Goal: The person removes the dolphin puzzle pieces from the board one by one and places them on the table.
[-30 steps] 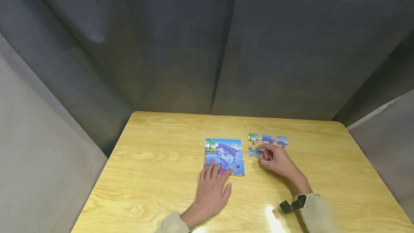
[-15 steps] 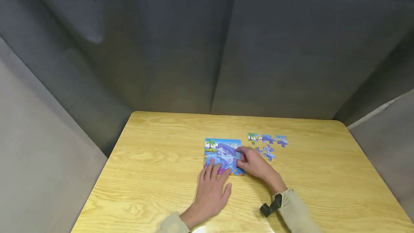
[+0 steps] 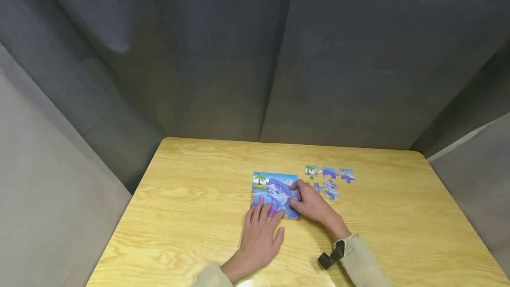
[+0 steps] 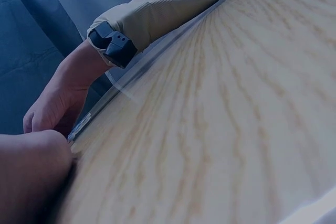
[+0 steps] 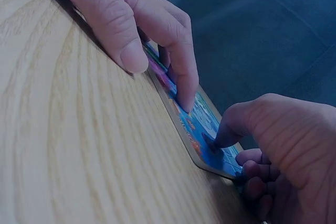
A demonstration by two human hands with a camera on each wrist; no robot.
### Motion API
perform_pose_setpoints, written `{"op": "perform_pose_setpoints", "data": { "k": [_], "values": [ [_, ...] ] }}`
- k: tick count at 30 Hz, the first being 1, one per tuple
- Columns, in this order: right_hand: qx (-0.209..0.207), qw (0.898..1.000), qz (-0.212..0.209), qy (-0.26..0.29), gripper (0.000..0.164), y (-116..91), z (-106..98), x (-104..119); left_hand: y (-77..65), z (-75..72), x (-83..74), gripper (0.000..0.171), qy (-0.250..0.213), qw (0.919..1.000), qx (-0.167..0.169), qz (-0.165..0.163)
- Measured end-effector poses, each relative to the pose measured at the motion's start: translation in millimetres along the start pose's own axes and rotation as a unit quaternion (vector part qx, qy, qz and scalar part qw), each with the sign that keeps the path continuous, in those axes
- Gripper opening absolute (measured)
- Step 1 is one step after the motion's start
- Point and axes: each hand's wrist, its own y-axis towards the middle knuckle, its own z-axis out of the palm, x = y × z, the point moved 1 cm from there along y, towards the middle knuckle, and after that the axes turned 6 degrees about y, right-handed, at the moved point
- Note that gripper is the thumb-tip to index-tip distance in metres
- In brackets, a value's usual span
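A square dolphin jigsaw puzzle (image 3: 275, 181) lies flat on the table. My left hand (image 3: 260, 236) rests its spread fingertips on the puzzle's near edge. At the right side, my right hand (image 3: 314, 205) pinches a puzzle piece, thumb and index finger down on the picture. The right wrist view has the thumb (image 5: 231, 127) pressing on blue water print near the puzzle's corner, other fingers curled at the border; the piece's outline is mostly hidden. Loose beyond that hand lie a palm-tree piece (image 3: 311, 170), a dolphin piece (image 3: 329, 172) and several blue pieces (image 3: 331, 189).
The wood-grain table (image 3: 191, 198) extends around both hands, with its far edge against a dark grey curtain (image 3: 215, 56). Light grey panels (image 3: 44, 180) stand at the sides. A black device (image 3: 332, 255) is strapped at the right sleeve.
My right hand has moved left from the loose pieces to the puzzle's right side, uncovering several pieces. The puzzle has shifted slightly nearer in the last half second. My left hand stays in place.
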Motion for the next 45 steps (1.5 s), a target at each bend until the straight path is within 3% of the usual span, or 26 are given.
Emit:
{"op": "perform_pose_setpoints", "data": {
  "k": [13, 21, 35, 45],
  "values": [
    [-0.020, 0.999, -0.009, -0.027, 0.037, -3.5, 1.8, 4.0, 0.7, 1.3, -0.7, 0.045, -0.005, 1.0000, -0.005, 0.002],
    [-0.034, 0.999, -0.013, 0.003, 0.034, -1.5, 1.1, 1.9, 0.8, 0.2, 0.0, 0.046, -0.004, 1.0000, -0.001, 0.003],
    [-0.040, 0.999, -0.005, 0.011, 0.036, 0.8, 3.0, 2.8, 0.0, -1.8, 1.3, 0.044, 0.008, 0.9994, -0.033, 0.012],
    [-0.033, 0.999, 0.003, 0.029, 0.036, 1.9, 4.9, 3.6, -0.9, 1.5, 1.7, 0.045, 0.006, 0.9997, -0.022, 0.010]
  ]
}}
